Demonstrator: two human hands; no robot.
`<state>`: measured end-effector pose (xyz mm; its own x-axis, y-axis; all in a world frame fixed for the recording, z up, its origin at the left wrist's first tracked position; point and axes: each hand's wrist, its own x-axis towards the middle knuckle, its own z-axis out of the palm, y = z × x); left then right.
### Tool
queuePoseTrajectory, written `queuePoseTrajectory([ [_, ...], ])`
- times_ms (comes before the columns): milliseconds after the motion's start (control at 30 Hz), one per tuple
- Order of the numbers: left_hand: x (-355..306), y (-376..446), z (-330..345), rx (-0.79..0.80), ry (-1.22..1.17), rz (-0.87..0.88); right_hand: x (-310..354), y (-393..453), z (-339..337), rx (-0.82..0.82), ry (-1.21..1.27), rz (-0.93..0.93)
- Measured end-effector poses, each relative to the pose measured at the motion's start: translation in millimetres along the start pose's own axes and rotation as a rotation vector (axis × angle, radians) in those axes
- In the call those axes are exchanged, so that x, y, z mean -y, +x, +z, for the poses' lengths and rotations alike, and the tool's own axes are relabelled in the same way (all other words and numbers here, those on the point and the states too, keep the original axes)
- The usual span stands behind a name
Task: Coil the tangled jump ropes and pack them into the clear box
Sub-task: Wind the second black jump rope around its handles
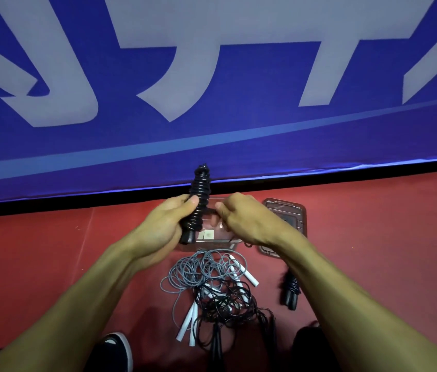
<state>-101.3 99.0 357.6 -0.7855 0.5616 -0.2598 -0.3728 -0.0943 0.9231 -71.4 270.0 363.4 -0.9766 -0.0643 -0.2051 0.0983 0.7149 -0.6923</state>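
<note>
Left hand (158,226) grips black wound jump rope (200,200) upright above clear box (212,232); right hand (241,216) fingers pinch cord end, probably securing the wrap. Tangled ropes (212,285) wait on floor.

Both your arms are out in front, hands close together.
Your left hand (167,226) curls round the black coiled rope (198,202), thumb on top; your right hand (249,221) pinches its strand just beside, knuckles up.
</note>
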Motion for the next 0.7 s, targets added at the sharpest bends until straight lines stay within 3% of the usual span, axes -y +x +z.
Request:
queuePoseTrajectory([
  [233,-2.1,-1.6,-3.0,-0.138,0.283,0.134,2.1,1.9,3.7,-0.023,0.054,-0.087],
  [367,-3.3,-4.5,-5.5,-0.159,0.433,0.144,1.0,3.5,6.2,0.153,0.179,0.004],
  [467,-2.1,-3.5,-10.6,-0.182,0.468,0.094,-1.3,5.3,3.9,0.111,0.128,0.039],
  [700,1.4,1.2,-10.1,-0.273,0.416,0.125,7.0,3.0,4.6,0.037,0.02,-0.115],
])
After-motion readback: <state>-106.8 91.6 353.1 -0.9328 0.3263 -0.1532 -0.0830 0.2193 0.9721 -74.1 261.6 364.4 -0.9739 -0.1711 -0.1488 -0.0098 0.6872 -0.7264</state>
